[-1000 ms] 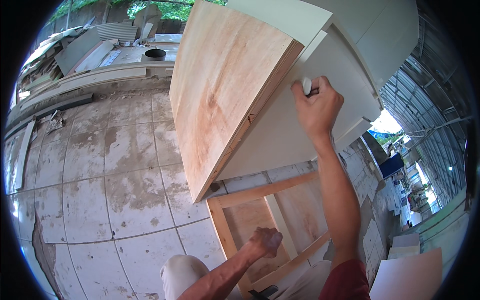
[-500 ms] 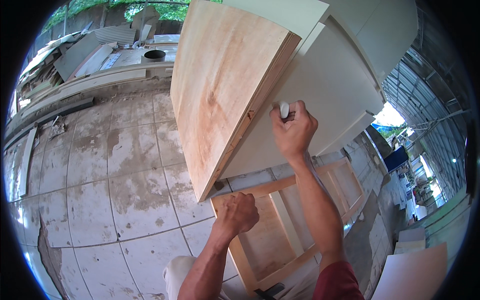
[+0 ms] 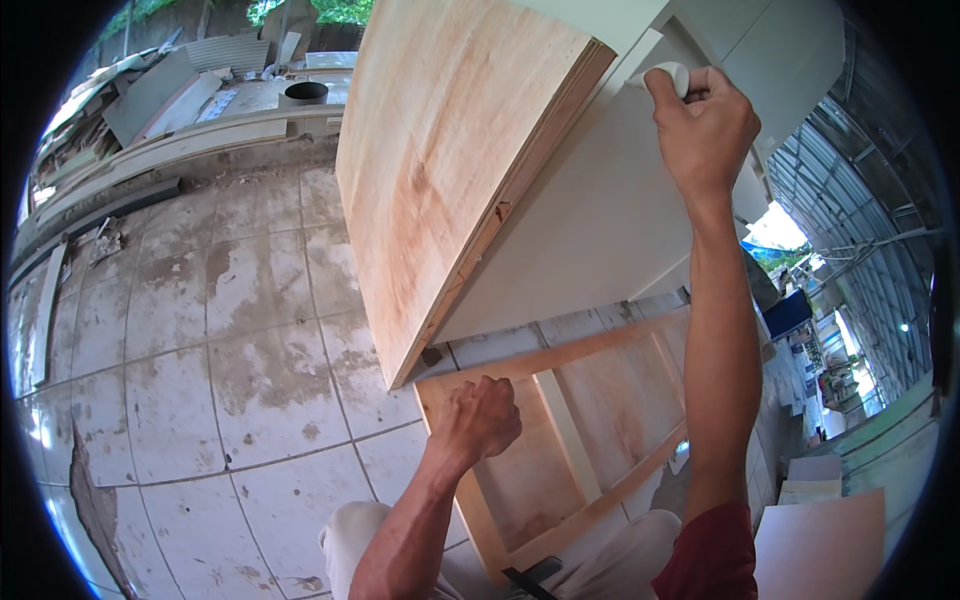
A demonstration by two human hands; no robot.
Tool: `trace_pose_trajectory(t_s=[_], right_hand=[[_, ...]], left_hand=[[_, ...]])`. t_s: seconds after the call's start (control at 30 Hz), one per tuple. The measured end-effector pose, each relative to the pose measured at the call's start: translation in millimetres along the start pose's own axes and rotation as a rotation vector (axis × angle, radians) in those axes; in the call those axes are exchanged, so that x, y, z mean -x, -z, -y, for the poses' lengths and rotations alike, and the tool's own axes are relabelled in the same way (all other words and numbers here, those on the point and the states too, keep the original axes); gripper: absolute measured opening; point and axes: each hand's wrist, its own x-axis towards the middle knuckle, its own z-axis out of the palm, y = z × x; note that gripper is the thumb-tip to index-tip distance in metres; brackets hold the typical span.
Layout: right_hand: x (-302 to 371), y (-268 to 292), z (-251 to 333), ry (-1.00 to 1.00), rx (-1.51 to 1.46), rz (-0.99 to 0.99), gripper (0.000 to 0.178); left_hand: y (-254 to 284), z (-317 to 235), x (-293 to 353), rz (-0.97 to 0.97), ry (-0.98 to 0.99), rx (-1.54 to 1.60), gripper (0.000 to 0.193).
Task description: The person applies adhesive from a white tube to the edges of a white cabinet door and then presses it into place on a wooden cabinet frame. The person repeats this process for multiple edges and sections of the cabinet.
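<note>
My right hand (image 3: pixel 707 130) is raised near the upper edge of the white cabinet panel (image 3: pixel 590 230). It grips a small white, rounded piece (image 3: pixel 672 75) between thumb and fingers; its exact kind is unclear. My left hand (image 3: pixel 478 418) is closed in a fist over the near left corner of a wooden frame (image 3: pixel 567 430). Whatever the left fist may hold is hidden. Between the hands and the open floor stands a large plywood panel (image 3: pixel 430 170), tilted in view, with a layered raw edge running beside the white panel.
Stained white floor tiles (image 3: pixel 270 390) stretch to the left. Boards and scrap sheets (image 3: pixel 150 100) are piled at the back left, near a dark round container (image 3: pixel 303 94). A black-handled object (image 3: pixel 533 578) lies by my knees. Loose sheets (image 3: pixel 820 540) sit at the lower right.
My right hand has moved up and to the right along the white panel, still gripping the white piece. My left fist has stayed nearly in place. The view has shifted slightly.
</note>
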Motion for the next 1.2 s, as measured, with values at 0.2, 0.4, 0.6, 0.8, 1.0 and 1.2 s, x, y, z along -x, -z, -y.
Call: trace_pose_trajectory(t_s=[0.2, 0.4, 0.6, 0.8, 1.0, 1.2], right_hand=[[-11, 4, 1, 0.015, 0.074, 0.047, 0.032], [-15, 6, 3, -0.03, 0.068, 0.093, 0.034], [-11, 3, -1, -0.013, 0.074, 0.07, 0.033], [-3, -1, 0, 0.037, 0.095, 0.059, 0.031], [-6, 1, 0, -0.001, 0.061, 0.074, 0.033], [-7, 3, 2, -0.041, 0.07, 0.078, 0.035]], left_hand=[[1, -11, 0, 0.115, 0.014, 0.0, 0.028], [-11, -6, 2, 0.004, -0.037, -0.002, 0.022], [-16, -5, -2, 0.04, -0.049, -0.019, 0.022], [-18, -3, -2, 0.0, -0.056, -0.014, 0.022], [-20, -2, -2, 0.006, -0.057, -0.004, 0.022], [-15, -4, -2, 0.026, -0.054, -0.019, 0.022]])
